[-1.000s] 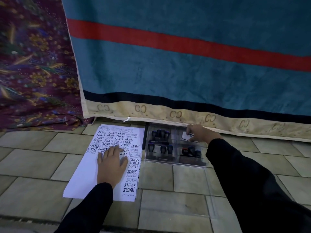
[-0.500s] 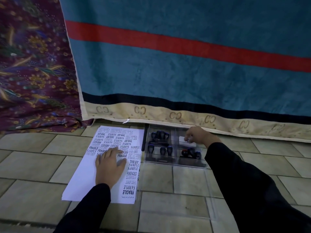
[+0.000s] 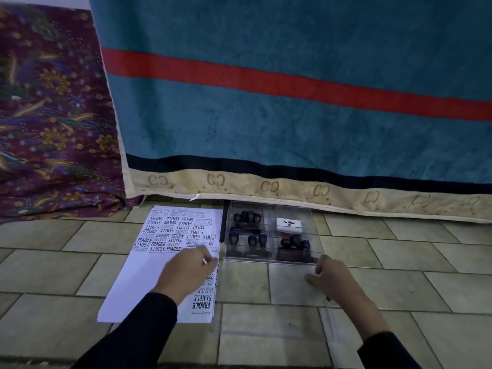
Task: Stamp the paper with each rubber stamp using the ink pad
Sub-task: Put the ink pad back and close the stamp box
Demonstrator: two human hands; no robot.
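Observation:
A white paper (image 3: 149,278) covered with black stamp prints lies on the tiled floor. Right of it stands a clear plastic case (image 3: 269,209) with several black-handled rubber stamps (image 3: 247,239) and a white Artline ink pad (image 3: 289,225) in its back right compartment. The case's clear lid (image 3: 271,323) lies open flat on the floor in front. My left hand (image 3: 186,274) hovers over the paper's right edge with its fingers bent down by the lid's left edge; its fingertips are hidden. My right hand (image 3: 331,279) grips the lid's right edge near the case, thumb spread over the lid.
A teal blanket (image 3: 292,115) with a red stripe hangs just behind the case and paper. A purple patterned cloth (image 3: 53,115) lies at the back left. Beige floor tiles (image 3: 399,262) surround the work area.
My right hand left the ink pad in the case and came back to the lid's right edge. My left hand lifted off the paper's middle and moved right toward the lid.

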